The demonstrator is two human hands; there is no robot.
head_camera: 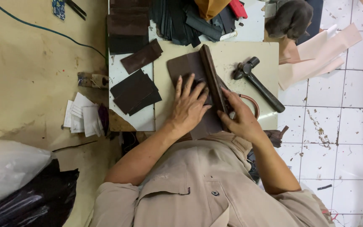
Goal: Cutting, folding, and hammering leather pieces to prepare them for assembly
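Observation:
My left hand (pixel 188 105) lies flat, fingers spread, on a dark brown leather sheet (pixel 181 67) spread over a pale cutting board (pixel 236 52). A long dark straight bar (pixel 212 73) lies along the leather's right edge, and the left fingertips press against it. My right hand (pixel 240 117) is closed at the bar's near end around a small tool that is mostly hidden in the fist. A black hammer (pixel 259 84) rests on the board just right of the bar. A curved brown strap (pixel 253 103) shows behind the right hand.
Cut brown leather pieces (pixel 134 90) lie on the white tabletop (pixel 141 120) to the left, with dark strips (pixel 181 21) piled at the back. White paper slips (pixel 80 114), a black bag (pixel 34 201), pale pink sheets (pixel 320 54) and a grey cat (pixel 290 17) surround the bench.

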